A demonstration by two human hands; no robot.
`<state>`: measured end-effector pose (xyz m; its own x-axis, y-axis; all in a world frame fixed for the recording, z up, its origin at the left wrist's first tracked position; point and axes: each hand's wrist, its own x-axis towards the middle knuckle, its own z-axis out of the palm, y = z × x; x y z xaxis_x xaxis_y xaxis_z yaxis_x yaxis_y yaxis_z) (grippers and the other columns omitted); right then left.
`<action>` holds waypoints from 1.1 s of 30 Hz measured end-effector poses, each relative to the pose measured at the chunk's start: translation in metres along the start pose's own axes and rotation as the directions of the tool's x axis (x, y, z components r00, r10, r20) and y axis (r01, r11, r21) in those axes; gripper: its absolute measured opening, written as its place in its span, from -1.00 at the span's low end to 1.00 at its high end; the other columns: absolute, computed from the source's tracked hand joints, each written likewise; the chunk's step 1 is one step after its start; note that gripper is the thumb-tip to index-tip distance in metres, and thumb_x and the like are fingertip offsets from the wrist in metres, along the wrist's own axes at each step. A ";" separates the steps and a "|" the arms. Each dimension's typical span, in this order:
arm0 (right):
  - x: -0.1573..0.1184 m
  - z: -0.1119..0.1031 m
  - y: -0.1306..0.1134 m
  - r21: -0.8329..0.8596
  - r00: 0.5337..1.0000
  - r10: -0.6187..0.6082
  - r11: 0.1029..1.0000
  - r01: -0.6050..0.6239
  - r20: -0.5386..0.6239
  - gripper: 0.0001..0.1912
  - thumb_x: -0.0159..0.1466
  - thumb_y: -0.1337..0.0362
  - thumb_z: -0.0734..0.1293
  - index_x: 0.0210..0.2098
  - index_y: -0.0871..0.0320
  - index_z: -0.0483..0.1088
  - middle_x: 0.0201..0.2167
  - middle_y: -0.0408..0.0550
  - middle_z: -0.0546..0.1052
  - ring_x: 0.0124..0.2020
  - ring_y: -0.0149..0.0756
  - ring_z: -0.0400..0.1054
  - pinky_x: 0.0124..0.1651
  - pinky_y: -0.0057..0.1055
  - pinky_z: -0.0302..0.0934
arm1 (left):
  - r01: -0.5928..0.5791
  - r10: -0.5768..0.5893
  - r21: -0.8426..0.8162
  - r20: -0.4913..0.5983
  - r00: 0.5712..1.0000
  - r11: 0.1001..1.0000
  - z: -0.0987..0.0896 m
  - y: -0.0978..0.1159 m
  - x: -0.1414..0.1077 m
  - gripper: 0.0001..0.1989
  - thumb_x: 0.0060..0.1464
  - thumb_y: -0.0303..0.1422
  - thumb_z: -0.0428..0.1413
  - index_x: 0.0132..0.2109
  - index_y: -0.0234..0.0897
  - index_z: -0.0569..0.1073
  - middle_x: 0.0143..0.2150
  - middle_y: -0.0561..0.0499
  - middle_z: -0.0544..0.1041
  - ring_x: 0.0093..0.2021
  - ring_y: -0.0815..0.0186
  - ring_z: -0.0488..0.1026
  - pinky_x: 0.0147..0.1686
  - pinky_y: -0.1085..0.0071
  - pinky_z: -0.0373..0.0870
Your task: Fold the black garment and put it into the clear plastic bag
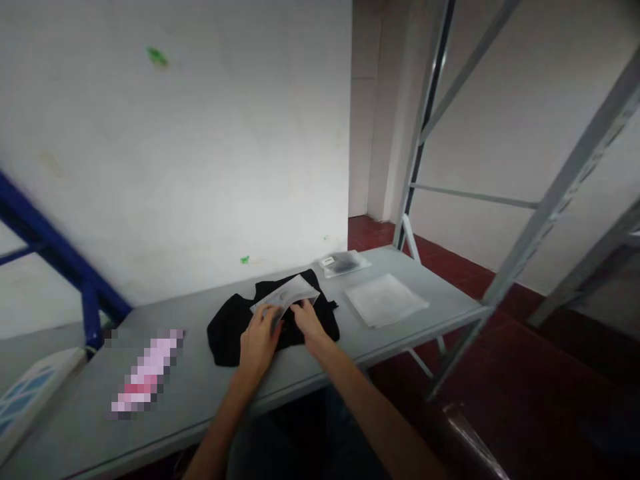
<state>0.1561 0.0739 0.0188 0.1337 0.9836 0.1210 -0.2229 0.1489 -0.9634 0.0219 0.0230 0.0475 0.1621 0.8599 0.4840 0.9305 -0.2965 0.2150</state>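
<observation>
Hands first: we see the left hand (260, 337) and the right hand (307, 320) side by side, each pinching the near edge of a clear plastic bag (287, 293) lying on a black garment (235, 327) on the grey table (200, 393). Farther off at two o'clock lies a white sheet (385, 300), and beyond it, at one o'clock, a small packed bag (344, 263).

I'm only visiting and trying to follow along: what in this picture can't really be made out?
- Fingertips of the left hand and right hand: head view, tucked against the clear bag, so the grip is unclear.
- Black garment: too dark and bunched to tell its type.
- Packed bag: too small and far to read its label.
- Pink item: pixelated.
- White and blue object: cut off by the left edge.
</observation>
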 end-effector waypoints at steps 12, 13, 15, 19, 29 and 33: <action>-0.042 -0.055 -0.059 -0.768 0.891 -0.386 0.486 0.417 0.239 -0.64 0.31 0.41 0.34 0.09 0.06 0.50 0.10 0.06 0.52 0.16 -0.06 0.38 0.23 -0.10 0.30 | 0.042 -0.042 -0.114 0.001 0.999 0.993 0.005 -0.011 0.010 -0.81 0.32 -0.35 0.06 -0.08 -0.13 0.58 0.00 -0.06 0.58 0.06 0.13 0.47 0.00 0.26 0.53; -0.039 -0.053 -0.058 -0.769 0.867 -0.389 0.434 0.470 0.311 -0.60 0.30 0.43 0.36 0.12 0.06 0.49 0.13 0.06 0.51 0.19 -0.06 0.35 0.25 -0.08 0.28 | 0.038 -0.039 -0.125 -0.003 0.999 0.991 0.005 -0.012 0.009 -0.82 0.32 -0.33 0.07 -0.07 -0.13 0.58 0.00 -0.06 0.57 0.07 0.13 0.47 0.01 0.26 0.53; -0.032 -0.050 -0.054 -0.749 0.813 -0.386 0.345 0.565 0.435 -0.52 0.28 0.44 0.40 0.18 0.06 0.45 0.20 0.07 0.47 0.26 -0.03 0.29 0.32 -0.04 0.22 | 0.026 -0.028 -0.141 -0.011 1.000 0.990 0.005 -0.015 0.007 -0.82 0.30 -0.27 0.11 -0.03 -0.13 0.56 0.02 -0.07 0.55 0.10 0.12 0.47 0.04 0.25 0.53; -0.026 -0.045 -0.049 -0.722 0.771 -0.417 0.309 0.619 0.482 -0.52 0.31 0.44 0.40 0.21 0.09 0.44 0.22 0.08 0.46 0.28 -0.04 0.26 0.37 -0.05 0.17 | 0.005 -0.006 -0.161 -0.005 1.000 0.987 0.004 -0.018 0.004 -0.72 0.23 -0.19 0.20 0.05 -0.13 0.53 0.07 -0.06 0.51 0.12 0.11 0.47 0.03 0.25 0.53; -0.035 -0.025 -0.052 -0.672 0.692 -0.366 0.206 0.712 0.622 -0.73 0.41 0.30 0.38 0.09 0.01 0.51 0.03 0.00 0.56 0.11 -0.07 0.35 0.16 -0.14 0.25 | 0.419 -0.419 -0.113 0.020 0.908 0.901 -0.018 -0.031 -0.001 -0.69 0.33 -0.11 0.05 0.04 -0.18 0.47 -0.18 -0.07 0.65 -0.08 0.06 0.59 -0.18 0.26 0.44; -0.031 -0.002 -0.035 -0.610 0.601 -0.311 0.079 0.789 0.736 -0.76 0.41 0.22 0.41 0.06 0.02 0.52 -0.02 -0.01 0.58 0.12 -0.04 0.33 0.16 -0.11 0.21 | 0.469 -0.436 -0.132 0.217 0.873 0.873 -0.018 -0.047 0.006 -0.72 0.27 -0.18 0.14 0.06 -0.16 0.43 -0.19 -0.01 0.71 -0.09 0.07 0.64 -0.23 0.31 0.40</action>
<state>0.1616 0.0385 0.0483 -0.5615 0.6195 0.5486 0.6766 0.7254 -0.1266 -0.0263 0.0349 0.0555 -0.1933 0.9704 0.1445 0.8449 0.0898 0.5273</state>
